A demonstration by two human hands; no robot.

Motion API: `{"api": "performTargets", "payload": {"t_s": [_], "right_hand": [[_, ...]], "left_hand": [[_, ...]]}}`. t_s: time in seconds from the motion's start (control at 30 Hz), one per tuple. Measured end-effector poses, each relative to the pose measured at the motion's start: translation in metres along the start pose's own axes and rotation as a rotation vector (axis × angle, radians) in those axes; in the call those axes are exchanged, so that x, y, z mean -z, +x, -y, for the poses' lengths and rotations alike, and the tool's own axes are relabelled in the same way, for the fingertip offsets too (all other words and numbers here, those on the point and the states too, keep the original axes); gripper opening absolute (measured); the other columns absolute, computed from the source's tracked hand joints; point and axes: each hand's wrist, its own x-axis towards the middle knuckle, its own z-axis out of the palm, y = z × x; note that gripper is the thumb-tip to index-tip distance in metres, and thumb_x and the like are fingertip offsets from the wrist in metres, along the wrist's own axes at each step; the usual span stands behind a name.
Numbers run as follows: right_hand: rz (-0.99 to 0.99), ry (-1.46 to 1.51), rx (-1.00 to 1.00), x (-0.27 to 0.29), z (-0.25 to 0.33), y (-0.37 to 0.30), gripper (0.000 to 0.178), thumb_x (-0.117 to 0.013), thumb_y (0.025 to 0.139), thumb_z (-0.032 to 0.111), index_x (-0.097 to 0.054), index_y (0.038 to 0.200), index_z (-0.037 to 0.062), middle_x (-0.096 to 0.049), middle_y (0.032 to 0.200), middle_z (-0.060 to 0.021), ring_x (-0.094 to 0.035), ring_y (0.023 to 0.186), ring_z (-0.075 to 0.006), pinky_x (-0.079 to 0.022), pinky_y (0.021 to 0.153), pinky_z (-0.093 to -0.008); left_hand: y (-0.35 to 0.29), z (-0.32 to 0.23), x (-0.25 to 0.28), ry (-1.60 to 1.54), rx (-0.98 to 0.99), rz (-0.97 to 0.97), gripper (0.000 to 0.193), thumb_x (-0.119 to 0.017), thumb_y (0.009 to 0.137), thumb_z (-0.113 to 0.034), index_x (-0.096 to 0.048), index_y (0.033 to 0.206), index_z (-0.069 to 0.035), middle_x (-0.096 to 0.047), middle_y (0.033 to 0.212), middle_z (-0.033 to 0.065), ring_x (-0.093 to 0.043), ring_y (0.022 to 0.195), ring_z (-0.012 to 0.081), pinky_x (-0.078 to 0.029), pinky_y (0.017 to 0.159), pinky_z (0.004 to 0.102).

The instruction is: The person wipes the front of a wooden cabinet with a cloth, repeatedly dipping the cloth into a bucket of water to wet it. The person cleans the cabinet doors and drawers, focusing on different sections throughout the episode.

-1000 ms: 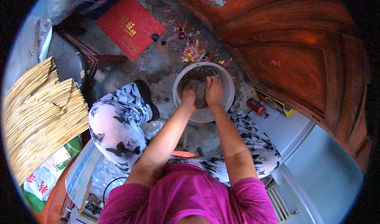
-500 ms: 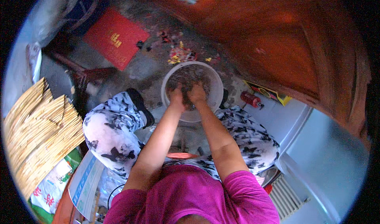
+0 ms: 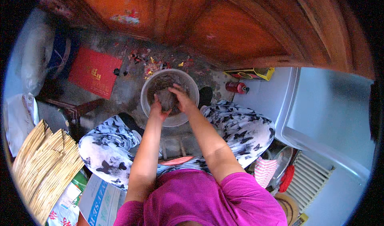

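A round whitish plastic bucket point(image 3: 195, 91) stands on the floor between my knees, with dark brownish-grey stuff inside. My left hand point(image 3: 159, 109) curves around the left side of a grey-brown, mud-like lump point(image 3: 166, 99) within the bucket. Against the lump's right side rests my right hand point(image 3: 182, 99), fingers bent over its upper edge. Together the two hands clasp the lump from both sides. What it is made of I cannot make out, and its underside is hidden.
Beyond the bucket lie scattered colourful scraps point(image 3: 150, 64) and a flat red box point(image 3: 95, 73). A brown wooden cabinet point(image 3: 240, 34) runs along the far side. To the right are a red bottle point(image 3: 237, 87) and a yellow-black box point(image 3: 252, 73); at left, a bundled reed mat point(image 3: 48, 166).
Earlier both hands were close together, pressed down into the dark stuff. Now they are spread apart around a lump. The view has shifted, so the bucket appears further left.
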Motion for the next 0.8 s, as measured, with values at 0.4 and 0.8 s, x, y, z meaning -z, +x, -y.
{"api": "performTargets", "payload": {"t_s": [0.4,0.8], "right_hand": [[0.214,0.275,0.132,0.006,-0.044,0.022,0.039,-0.080,0.088,0.017,-0.066,0.125,0.0193,-0.069,0.118,-0.0079,-0.068,0.104,-0.0233,-0.057,0.088,-0.0459],[-0.128,-0.638,0.307,-0.001,-0.030,0.013,0.068,-0.081,0.083,0.033,-0.055,0.140,0.0056,-0.060,0.140,-0.0235,-0.058,0.130,-0.0372,-0.049,0.108,-0.0432]], "left_hand": [[-0.046,-0.022,-0.006,0.521,0.048,0.161,0.065,-0.076,0.092,-0.045,-0.055,0.146,-0.015,-0.064,0.139,0.0081,-0.063,0.124,0.0295,-0.054,0.101,0.0506],[-0.009,-0.021,0.014,1.471,-0.513,0.408,0.066,-0.087,0.074,-0.015,-0.060,0.133,0.002,-0.068,0.128,0.0087,-0.064,0.114,0.0222,-0.051,0.095,0.0361]]}}
